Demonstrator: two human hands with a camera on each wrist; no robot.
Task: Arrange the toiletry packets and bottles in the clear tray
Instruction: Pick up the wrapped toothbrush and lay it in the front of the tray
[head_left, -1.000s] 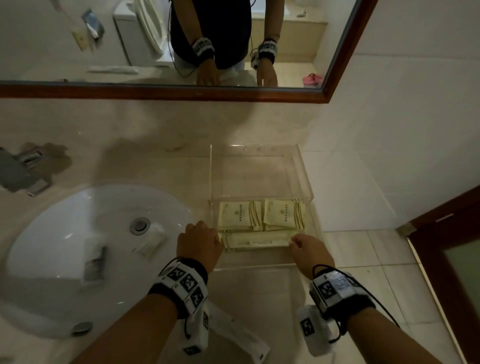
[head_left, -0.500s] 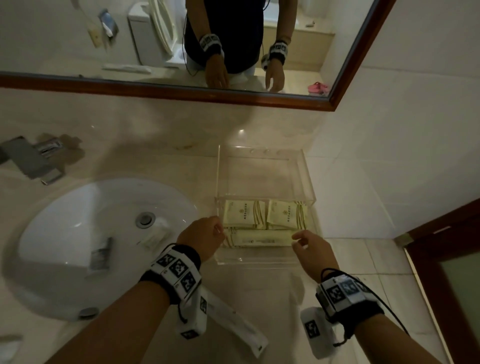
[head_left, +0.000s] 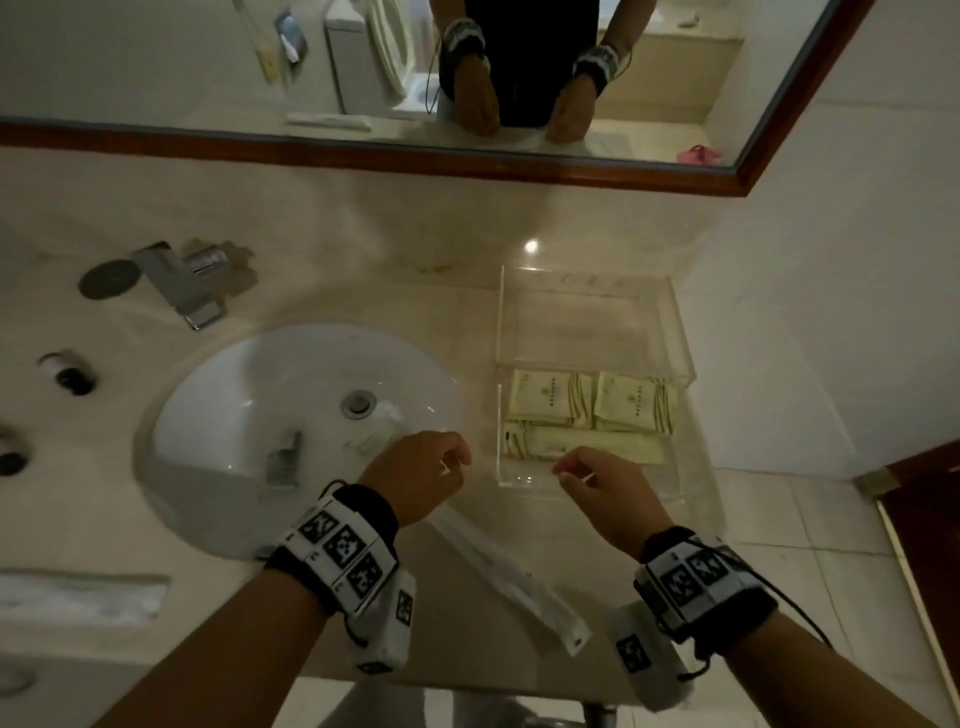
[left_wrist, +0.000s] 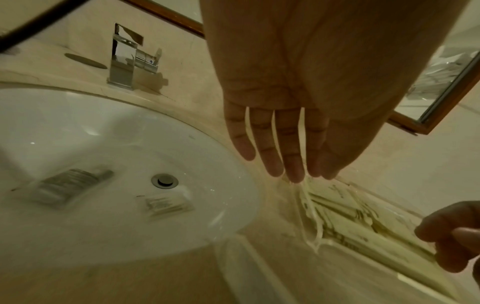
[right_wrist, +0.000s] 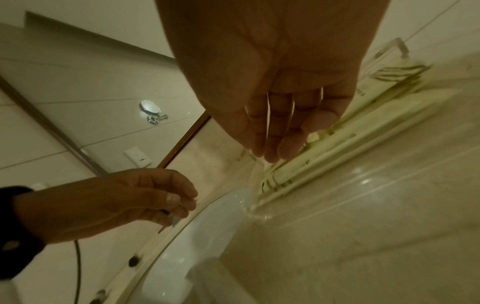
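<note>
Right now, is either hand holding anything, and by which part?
Nothing held. Left hand and right hand hover empty, fingers relaxed, near the clear tray.

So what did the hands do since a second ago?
Both hands let go and drew back: the left hand and right hand now hover empty at the near end of the clear tray. The packets stayed in place inside.

From my remote view: clear glossy plastic tray (head_left: 675, 332) holding matt cream paper packets (head_left: 550, 397), on a polished stone desk (head_left: 322, 280) beside a glazed white basin (head_left: 218, 415), chrome faucet (head_left: 179, 283), wood-framed mirror (head_left: 363, 156).
</note>
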